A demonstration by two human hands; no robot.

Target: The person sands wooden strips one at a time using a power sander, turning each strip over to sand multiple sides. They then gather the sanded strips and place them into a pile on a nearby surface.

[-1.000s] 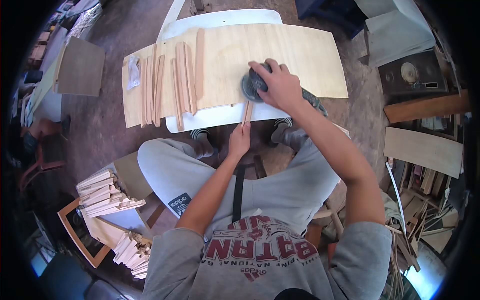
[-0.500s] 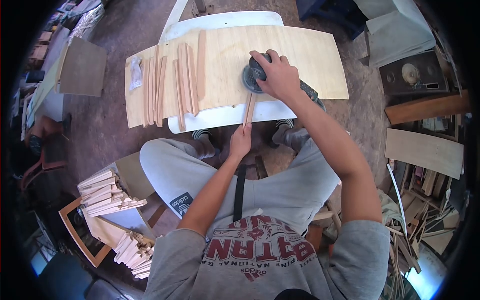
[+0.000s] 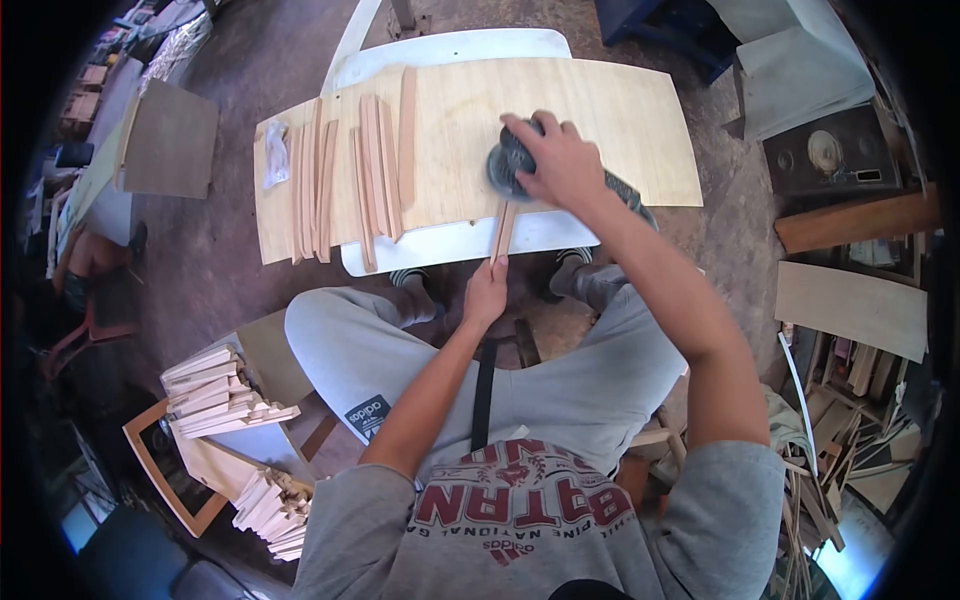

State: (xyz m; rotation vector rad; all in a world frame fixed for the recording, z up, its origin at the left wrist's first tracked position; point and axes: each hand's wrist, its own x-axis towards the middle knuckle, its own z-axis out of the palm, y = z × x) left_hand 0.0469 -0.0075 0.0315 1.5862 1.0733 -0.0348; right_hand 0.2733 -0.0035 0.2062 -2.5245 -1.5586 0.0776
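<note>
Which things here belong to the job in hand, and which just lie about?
In the job:
power tool, under the right hand
wooden strip, in the left hand
board beneath
loose strips on the board, probably

Lying about, it seems:
speaker
scrap wood at right
wooden frame

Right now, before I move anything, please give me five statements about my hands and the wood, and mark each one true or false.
1. The right hand is on the round power tool. True.
2. The plastic bag lies on the plywood board. True.
3. The left hand rests flat on the plywood board. False: it grips the near end of a narrow strip, off the board.
4. The narrow strip runs from the left hand towards the round power tool. True.
5. All the other wooden strips are on the plywood board. False: there are also stacked pieces at the lower left.
</note>
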